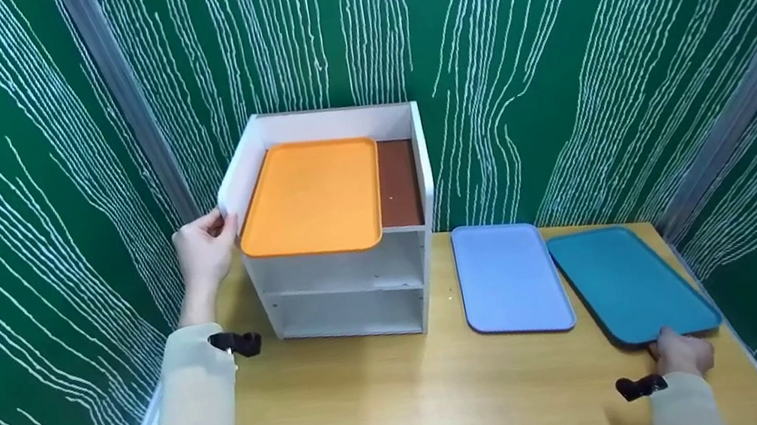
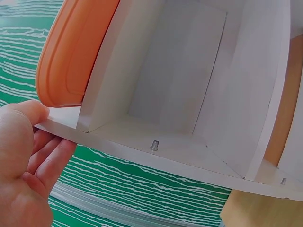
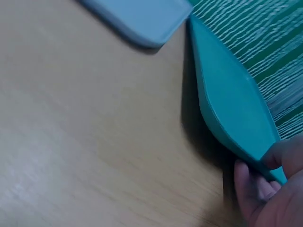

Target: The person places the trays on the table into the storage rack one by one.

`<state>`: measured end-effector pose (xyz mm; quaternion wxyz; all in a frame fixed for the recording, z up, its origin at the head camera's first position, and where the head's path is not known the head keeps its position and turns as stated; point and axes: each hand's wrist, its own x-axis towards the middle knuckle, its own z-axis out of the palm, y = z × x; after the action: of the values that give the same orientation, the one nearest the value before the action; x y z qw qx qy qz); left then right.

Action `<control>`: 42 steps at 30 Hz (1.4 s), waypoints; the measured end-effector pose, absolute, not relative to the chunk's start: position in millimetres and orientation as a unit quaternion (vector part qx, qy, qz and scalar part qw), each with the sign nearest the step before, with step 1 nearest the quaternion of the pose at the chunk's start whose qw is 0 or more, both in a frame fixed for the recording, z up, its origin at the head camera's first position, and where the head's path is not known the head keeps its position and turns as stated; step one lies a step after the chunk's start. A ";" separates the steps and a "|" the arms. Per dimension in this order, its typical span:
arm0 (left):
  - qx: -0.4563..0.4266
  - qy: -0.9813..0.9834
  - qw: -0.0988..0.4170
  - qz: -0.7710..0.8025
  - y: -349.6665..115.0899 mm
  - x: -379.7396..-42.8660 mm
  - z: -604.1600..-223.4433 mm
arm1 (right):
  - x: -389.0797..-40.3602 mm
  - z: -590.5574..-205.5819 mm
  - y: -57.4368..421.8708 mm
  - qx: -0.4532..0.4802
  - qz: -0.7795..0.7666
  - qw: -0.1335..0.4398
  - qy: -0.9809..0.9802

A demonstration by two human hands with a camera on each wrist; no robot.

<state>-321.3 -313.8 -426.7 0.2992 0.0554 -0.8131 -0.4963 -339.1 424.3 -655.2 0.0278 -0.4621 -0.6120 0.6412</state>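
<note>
While right hand pinches near edge of teal tray, just right of blue tray, one-sided hold could slip if load twists. Left hand: grips side panel of white shelf; jolt could shift orange tray on top.

Your head camera looks forward and down from farther off, over the counter and white shelf unit. Your left-wrist camera faces the unit's open front up close, sharing the orange tray with the head view; your right-wrist one looks down close beside the teal tray, likewise shared.
</note>
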 end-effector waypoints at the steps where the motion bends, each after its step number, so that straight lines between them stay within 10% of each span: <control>1: 0.057 -0.813 0.299 -0.497 -314.0 -321.3 -427.2 | -340.5 -655.6 426.1 -0.467 0.657 0.036 -0.590; 42: 0.064 -0.812 0.294 -0.501 -311.1 -319.2 -428.0 | -310.9 -648.5 454.1 -0.388 0.897 0.024 -0.211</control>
<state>-319.2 -311.1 -428.0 0.2936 0.0641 -0.8117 -0.5009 -310.9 454.1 -648.5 0.0240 -0.3881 -0.2111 0.8968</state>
